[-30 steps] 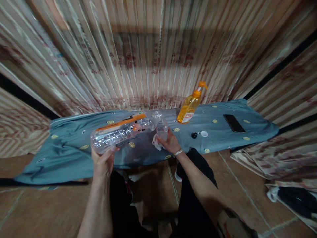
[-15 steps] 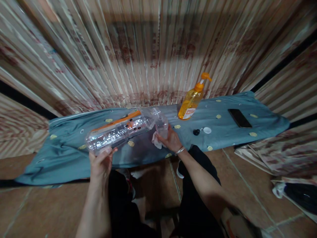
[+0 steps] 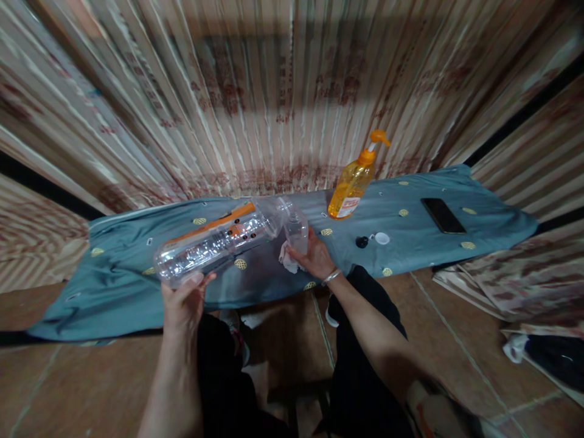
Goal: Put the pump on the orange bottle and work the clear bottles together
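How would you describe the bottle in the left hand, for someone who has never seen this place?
Find the blue cloth below the curtain. Over its left half, the left hand holds the bottle, tilted nearly sideways. Unlike the upright pump bottle with orange liquid, it is colourless, with an orange stripe.

A plastic bottle (image 3: 216,243) bars the way toward the desk's (image 3: 109,267) left edge; between pump bottle (image 3: 349,190) and smartphone (image 3: 443,216), room opens behind black cap (image 3: 362,242) and white disc (image 3: 382,238).
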{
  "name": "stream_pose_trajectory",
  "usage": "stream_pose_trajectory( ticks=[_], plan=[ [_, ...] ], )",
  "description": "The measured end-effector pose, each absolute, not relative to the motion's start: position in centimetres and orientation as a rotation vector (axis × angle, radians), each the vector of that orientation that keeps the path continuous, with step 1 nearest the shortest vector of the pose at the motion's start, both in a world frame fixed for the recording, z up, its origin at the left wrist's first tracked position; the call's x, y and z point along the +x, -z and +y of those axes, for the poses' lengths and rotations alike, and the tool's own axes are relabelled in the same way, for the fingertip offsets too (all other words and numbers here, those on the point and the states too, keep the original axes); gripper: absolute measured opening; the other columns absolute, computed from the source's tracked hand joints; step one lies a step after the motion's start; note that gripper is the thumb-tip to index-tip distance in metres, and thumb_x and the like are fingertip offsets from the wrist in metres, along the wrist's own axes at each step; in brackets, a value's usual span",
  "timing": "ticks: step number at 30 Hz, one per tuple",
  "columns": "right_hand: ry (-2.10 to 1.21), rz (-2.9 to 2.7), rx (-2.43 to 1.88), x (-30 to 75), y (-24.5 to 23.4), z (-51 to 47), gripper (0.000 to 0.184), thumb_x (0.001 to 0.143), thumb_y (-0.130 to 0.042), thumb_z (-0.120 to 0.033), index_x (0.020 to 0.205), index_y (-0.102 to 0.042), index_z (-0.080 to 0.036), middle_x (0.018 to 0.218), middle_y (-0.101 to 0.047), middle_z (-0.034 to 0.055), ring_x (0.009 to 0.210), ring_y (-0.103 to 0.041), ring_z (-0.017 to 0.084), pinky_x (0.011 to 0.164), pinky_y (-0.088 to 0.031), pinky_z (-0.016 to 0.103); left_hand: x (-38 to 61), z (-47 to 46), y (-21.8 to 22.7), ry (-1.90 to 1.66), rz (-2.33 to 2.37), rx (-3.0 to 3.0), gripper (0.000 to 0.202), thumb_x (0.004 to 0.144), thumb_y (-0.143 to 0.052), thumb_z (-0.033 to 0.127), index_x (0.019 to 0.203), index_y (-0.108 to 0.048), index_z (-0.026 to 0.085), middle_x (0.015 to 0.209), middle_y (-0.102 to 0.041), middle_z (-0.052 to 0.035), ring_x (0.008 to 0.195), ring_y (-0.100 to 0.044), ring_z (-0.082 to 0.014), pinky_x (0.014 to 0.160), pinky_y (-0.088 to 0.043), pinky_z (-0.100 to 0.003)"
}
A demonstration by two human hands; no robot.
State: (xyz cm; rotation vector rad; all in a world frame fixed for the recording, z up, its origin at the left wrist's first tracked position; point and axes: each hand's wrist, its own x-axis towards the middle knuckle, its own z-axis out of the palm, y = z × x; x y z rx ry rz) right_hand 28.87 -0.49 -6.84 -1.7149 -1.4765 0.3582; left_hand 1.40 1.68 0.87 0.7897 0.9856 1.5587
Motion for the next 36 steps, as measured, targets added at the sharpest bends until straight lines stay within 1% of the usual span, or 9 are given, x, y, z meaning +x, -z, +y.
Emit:
stream_pose_trajectory(
  ticks=[5,10,17,20,22,24,28,32,36],
  plan=[
    [-0.366,-1.464,-1.707,28.8,6.6,-0.6,0.071,0.081,-0.073,-0.047,0.138,-0.045,-0.016,0.125,-0.069,0.0152,0.113,-0.069,0.030,0.097,-0.055,0.039,1.5,1.6,-1.1,-1.562,0.990,0.786,0.049,0.036,-0.086,0.013,0.081,-0.069,0.020,0.072,-0.068,0.0025,0.063,-0.060,-0.0118,0.056,-0.058,-0.021],
    [-0.384,-1.468,-1.700,28.7,6.4,-0.6,0.071,0.081,-0.073,-0.046,0.139,-0.045,-0.017,0.125,-0.070,0.0147,0.112,-0.070,0.030,0.097,-0.055,0.041,1.4,1.6,-1.0,-1.555,1.006,0.777,0.052,0.035,-0.087,0.014,0.084,-0.070,0.022,0.068,-0.066,0.0043,0.061,-0.058,-0.0111,0.057,-0.059,-0.021],
    [-0.402,-1.481,-1.677,28.8,6.4,-0.6,0.070,0.082,-0.072,-0.047,0.140,-0.045,-0.018,0.130,-0.067,0.0135,0.116,-0.068,0.029,0.099,-0.054,0.039,1.3,1.5,-1.0,-1.524,0.993,0.825,0.060,0.039,-0.088,0.016,0.096,-0.071,0.026,0.074,-0.068,0.0026,0.066,-0.059,-0.0140,0.057,-0.057,-0.023],
    [-0.384,-1.479,-1.682,28.9,6.5,-0.6,0.073,0.081,-0.072,-0.049,0.140,-0.045,-0.016,0.130,-0.067,0.0151,0.117,-0.068,0.030,0.100,-0.054,0.039,1.3,1.6,-0.9,-1.541,0.972,0.837,0.066,0.039,-0.089,0.017,0.102,-0.071,0.025,0.075,-0.068,0.0011,0.067,-0.060,-0.0154,0.056,-0.056,-0.024],
    [-0.393,-1.477,-1.691,28.9,6.5,-0.7,0.074,0.081,-0.072,-0.049,0.140,-0.044,-0.015,0.130,-0.067,0.0168,0.118,-0.067,0.031,0.101,-0.054,0.041,1.3,1.7,-0.7,-1.555,0.954,0.848,0.068,0.038,-0.090,0.019,0.103,-0.071,0.023,0.074,-0.068,-0.0003,0.066,-0.061,-0.0159,0.055,-0.056,-0.024],
    [-0.416,-1.474,-1.695,29.0,6.4,-0.8,0.074,0.081,-0.072,-0.049,0.141,-0.043,-0.015,0.130,-0.067,0.0170,0.118,-0.067,0.032,0.101,-0.054,0.044,1.2,1.8,-0.5,-1.559,0.945,0.864,0.067,0.038,-0.091,0.021,0.102,-0.071,0.021,0.077,-0.069,-0.0021,0.065,-0.062,-0.0158,0.053,-0.056,-0.024],
    [-0.456,-1.461,-1.673,29.0,6.1,-1.0,0.072,0.083,-0.072,-0.049,0.142,-0.041,-0.022,0.131,-0.067,0.0126,0.117,-0.067,0.031,0.101,-0.054,0.046,1.2,1.9,-0.4,-1.556,0.951,0.861,0.065,0.036,-0.091,0.024,0.098,-0.072,0.021,0.081,-0.071,-0.0031,0.064,-0.062,-0.0153,0.052,-0.057,-0.024],
    [-0.433,-1.474,-1.659,29.1,6.1,-1.0,0.074,0.082,-0.072,-0.048,0.143,-0.041,-0.017,0.132,-0.066,0.0151,0.119,-0.066,0.032,0.101,-0.054,0.045,1.4,1.5,-1.0,-1.551,0.969,0.880,0.058,0.039,-0.091,0.025,0.094,-0.073,0.024,0.085,-0.073,-0.0032,0.068,-0.064,-0.0172,0.052,-0.058,-0.026],
    [-0.381,-1.481,-1.676,29.0,6.3,-1.0,0.072,0.081,-0.073,-0.047,0.139,-0.045,-0.016,0.129,-0.068,0.0164,0.115,-0.068,0.032,0.098,-0.056,0.044,1.7,1.1,-1.8,-1.561,0.952,0.893,0.050,0.037,-0.093,0.026,0.084,-0.074,0.023,0.078,-0.071,-0.0021,0.069,-0.064,-0.0173,0.050,-0.059,-0.024]
  ],
)
